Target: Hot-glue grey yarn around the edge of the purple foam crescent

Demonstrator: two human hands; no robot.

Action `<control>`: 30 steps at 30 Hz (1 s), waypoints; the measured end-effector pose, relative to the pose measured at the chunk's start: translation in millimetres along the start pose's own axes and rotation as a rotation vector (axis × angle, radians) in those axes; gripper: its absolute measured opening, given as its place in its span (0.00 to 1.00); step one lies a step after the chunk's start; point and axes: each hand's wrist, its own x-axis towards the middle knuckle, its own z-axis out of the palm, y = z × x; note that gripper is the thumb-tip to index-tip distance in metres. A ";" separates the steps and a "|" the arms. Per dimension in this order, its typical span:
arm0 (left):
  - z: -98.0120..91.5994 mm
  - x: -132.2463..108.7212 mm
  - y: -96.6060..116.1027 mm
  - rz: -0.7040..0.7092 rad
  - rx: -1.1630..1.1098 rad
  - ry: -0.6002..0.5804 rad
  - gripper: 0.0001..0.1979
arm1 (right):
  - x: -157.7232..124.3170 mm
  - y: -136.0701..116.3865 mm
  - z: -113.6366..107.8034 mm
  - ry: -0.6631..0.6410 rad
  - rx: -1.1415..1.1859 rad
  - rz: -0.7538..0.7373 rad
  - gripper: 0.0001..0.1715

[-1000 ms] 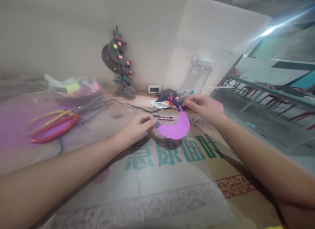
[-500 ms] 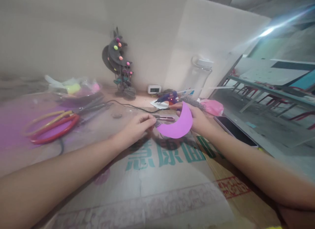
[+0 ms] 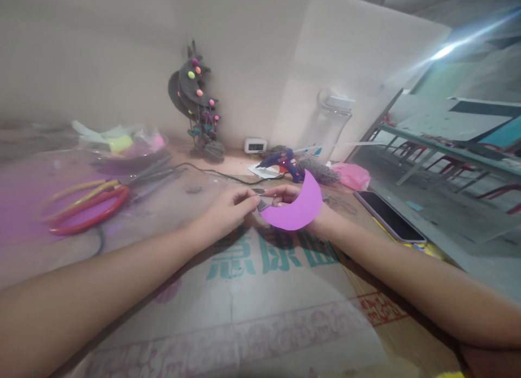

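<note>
"Thumb and forefinger of my left hand [image 3: 234, 204] are pinched together on one tip of the purple crescent [image 3: 303, 209], right at the small patch of grey yarn [image 3: 262, 205] there."

"And your right hand [image 3: 288, 194]?"

"It comes in behind the crescent, fingers bent, just beside my left fingertips. The crescent hides part of it, so I can't tell whether those fingers are closed on a strand or apart."

"Where exactly is the crescent?"

"In front of me, over the cardboard [image 3: 285, 296] with the green characters. Its inner curve faces up and to the left, and its free tip points upward, in front of my right hand."

"What's close by?"

"The blue hot glue gun [image 3: 280, 162] lies just beyond my hands, its little red light on, with a ball of grey yarn [image 3: 321, 171] beside it and a pink plastic bag [image 3: 354, 176] next to that. A smartphone [image 3: 391, 218] lies near my right forearm."

"And to your left?"

"Scissors with red handles [image 3: 118, 200], well apart from my hand. At the back, a dark crescent ornament [image 3: 189, 93] dotted with coloured pompoms leans by the wall, and a white digital clock [image 3: 255, 146] stands to the right of it."
</note>
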 end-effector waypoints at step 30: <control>0.3 -4.1 6.6 -0.005 0.079 -0.004 0.14 | -5.1 -13.5 10.1 0.110 -0.430 -0.086 0.12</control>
